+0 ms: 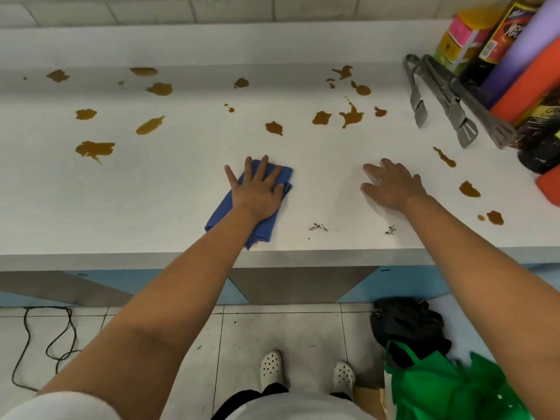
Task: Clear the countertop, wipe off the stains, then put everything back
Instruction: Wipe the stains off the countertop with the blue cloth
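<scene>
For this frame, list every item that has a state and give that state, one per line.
left hand: flat, fingers spread, pressing the blue cloth
right hand: open, palm down, holding nothing
blue cloth: folded, flat on the countertop
countertop: spattered with brown stains, unwiped
tongs: lying at the right, untouched
bottles: crowded at the right end
crumbs: near the front edge

Tall dark-glass sauce bottle (497,40) with yellow-edged label, far right of white countertop: red-orange letters, partly cut off by purple cylinder in front, read roughly "MP" over "KPL"; small script above too blurred to read; barcode on label side, digits unreadable. Low dark bottle (542,131) at right edge: yellow label strip with letters "GR", rest out of frame. No other legible text.
</scene>
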